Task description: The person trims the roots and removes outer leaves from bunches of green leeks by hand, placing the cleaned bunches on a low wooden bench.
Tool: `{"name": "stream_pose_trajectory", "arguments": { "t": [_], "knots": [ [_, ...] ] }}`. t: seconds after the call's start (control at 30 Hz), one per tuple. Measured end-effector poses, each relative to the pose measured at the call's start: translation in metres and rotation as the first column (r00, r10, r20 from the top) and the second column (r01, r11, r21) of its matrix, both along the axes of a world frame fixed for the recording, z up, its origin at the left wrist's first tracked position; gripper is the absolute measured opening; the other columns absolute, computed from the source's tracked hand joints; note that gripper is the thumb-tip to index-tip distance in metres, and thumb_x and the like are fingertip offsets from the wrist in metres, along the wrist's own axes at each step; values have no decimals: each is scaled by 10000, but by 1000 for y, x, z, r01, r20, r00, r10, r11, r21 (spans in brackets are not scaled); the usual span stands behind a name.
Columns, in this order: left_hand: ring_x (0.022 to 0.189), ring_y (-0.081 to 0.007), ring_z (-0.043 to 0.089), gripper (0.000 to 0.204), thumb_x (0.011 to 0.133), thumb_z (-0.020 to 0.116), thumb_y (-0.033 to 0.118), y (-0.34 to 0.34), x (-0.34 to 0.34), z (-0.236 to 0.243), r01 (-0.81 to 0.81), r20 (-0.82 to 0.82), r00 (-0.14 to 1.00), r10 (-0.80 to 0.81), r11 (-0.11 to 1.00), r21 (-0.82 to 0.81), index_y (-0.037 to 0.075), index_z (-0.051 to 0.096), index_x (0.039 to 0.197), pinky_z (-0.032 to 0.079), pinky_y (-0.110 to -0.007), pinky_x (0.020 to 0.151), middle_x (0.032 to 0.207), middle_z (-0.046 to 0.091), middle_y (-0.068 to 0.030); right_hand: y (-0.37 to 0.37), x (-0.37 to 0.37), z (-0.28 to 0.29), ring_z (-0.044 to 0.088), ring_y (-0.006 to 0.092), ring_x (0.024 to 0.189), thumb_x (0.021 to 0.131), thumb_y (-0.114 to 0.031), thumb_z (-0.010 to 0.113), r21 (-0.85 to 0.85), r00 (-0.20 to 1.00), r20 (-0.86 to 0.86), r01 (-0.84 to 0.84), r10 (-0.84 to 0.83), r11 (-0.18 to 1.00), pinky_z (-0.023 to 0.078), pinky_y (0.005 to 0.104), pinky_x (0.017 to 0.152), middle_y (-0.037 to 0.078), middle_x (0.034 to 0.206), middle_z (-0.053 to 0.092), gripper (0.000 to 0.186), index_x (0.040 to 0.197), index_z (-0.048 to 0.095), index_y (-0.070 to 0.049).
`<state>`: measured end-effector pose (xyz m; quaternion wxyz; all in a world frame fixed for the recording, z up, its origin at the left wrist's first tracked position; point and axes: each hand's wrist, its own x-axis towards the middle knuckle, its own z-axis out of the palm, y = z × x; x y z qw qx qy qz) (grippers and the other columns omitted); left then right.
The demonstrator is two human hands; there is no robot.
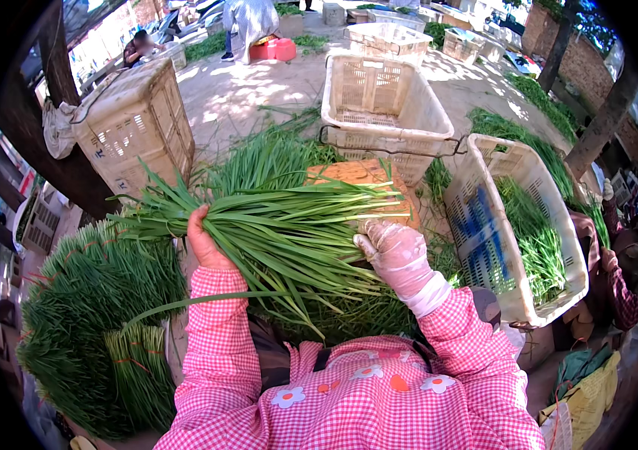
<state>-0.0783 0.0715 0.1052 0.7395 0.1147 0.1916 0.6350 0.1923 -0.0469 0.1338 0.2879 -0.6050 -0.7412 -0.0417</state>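
At the far left lies a big heap of dark green bundles (94, 285), banded with thin red ties; a paler tied bundle (137, 364) rests against its near side. Just beyond stands a tall off-white crate (142, 120), its lower corner bearing small dark blue marks (some kind of lettering, by the look of it, though too small here to make out). A grey-white cloth (58, 129) hangs beside that crate.

Next comes the person's bare left hand (210, 241), closed around the leafy part of a bundle of long green leaves (289, 217). The bundle is held up in front of the body, leaf tips pointing left and pale stem ends right, with a few leaves drooping toward the lap. Behind it, loose greens (259, 166) lie on the ground, next to an orange patterned block (345, 174) partly covered by the stems.

The right hand (398, 259), in a whitish glove, is at the stem ends, fingers curled together; whether it pinches any stems I cannot tell. The checked pink garment (379, 405) below carries printed flowers. Beyond the hands sits an off-white crate with a wire handle (386, 135). To its right, a slatted crate (488, 240) shows broad blue painted strokes, unreadable at this angle, and holds loose green stalks (533, 244). At the far right a co-worker's sleeve (625, 296) appears.
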Motion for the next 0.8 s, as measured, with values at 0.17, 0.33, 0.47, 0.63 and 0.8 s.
{"name": "stream_pose_trajectory", "arguments": {
  "t": [0.17, 0.33, 0.47, 0.63, 0.8],
  "knots": [
    [798, -297, 609, 250, 765, 521, 219, -3, -1, -2, 36, -30, 999, -36, 999, 15, 39, 591, 924, 509, -440, 747, 875, 636, -131, -1, -1, -13, 577, 308, 625, 769, -174, 612, 99, 1000, -3, 2, -2, 995, 448, 393, 552, 128, 684, 575, 128, 845, 588, -74],
    [779, -298, 609, 286, 772, 510, 260, -6, 11, -2, 130, 29, 991, -130, 992, 11, 8, 591, 880, 504, -432, 745, 860, 635, -143, 1, 11, -13, 580, 312, 620, 781, -180, 595, 114, 989, -94, 126, -116, 986, 451, 399, 552, 134, 653, 575, 105, 813, 577, -82],
    [786, -296, 609, 300, 782, 495, 264, -8, 24, -5, 162, 15, 987, -162, 987, 17, 4, 583, 901, 504, -423, 749, 864, 634, -145, -2, 21, -14, 577, 313, 620, 775, -183, 607, 143, 974, -139, 199, -179, 969, 447, 400, 552, 136, 642, 565, 111, 790, 563, -82],
    [780, -298, 609, 288, 778, 501, 257, -9, 22, -7, 113, 24, 993, -113, 994, -3, 6, 582, 894, 505, -424, 745, 866, 634, -144, -2, 67, -22, 576, 334, 643, 788, -190, 594, 182, 942, -22, 333, -335, 925, 449, 411, 561, 155, 694, 575, 129, 795, 550, -69],
    [768, -301, 610, 255, 772, 512, 232, -1, 5, -3, 80, 31, 996, -80, 997, -6, 13, 585, 880, 509, -429, 738, 865, 635, -141, -21, 179, -43, 614, 295, 801, 799, -155, 511, -391, 685, 527, 721, -503, 572, 492, 390, 670, 136, 822, 630, 179, 943, 585, -78]
  ]
}}
